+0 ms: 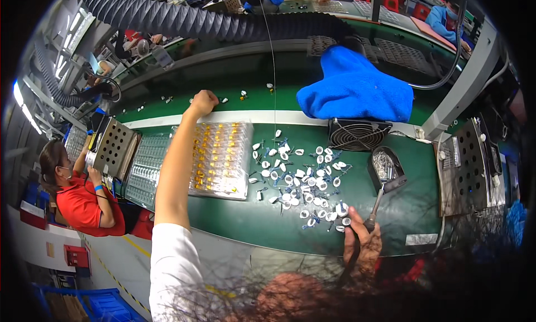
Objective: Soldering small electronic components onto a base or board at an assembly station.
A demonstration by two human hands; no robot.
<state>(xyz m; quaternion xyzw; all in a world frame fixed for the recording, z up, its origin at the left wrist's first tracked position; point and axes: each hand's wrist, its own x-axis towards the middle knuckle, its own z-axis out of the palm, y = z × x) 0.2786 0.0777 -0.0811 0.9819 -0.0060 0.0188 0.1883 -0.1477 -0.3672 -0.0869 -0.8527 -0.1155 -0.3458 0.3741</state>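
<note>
My left hand reaches across the white rail onto the green conveyor belt. Its fingers are curled together, and whatever they may hold is hidden. A small white part lies just right of it. In my right hand, near the bench's front edge, is a soldering iron. Its metal shaft points away from me to a black container with shiny metal shavings inside. Many white oval shells with dark blue wires lie loose on the green bench, between both hands. Beneath my left forearm sits a clear tray stack with yellow pieces.
A black fan with a blue cloth over it stands at the bench's back. A ribbed black duct crosses above. Perforated metal boxes stand at the right. A person in a red shirt sits at the left.
</note>
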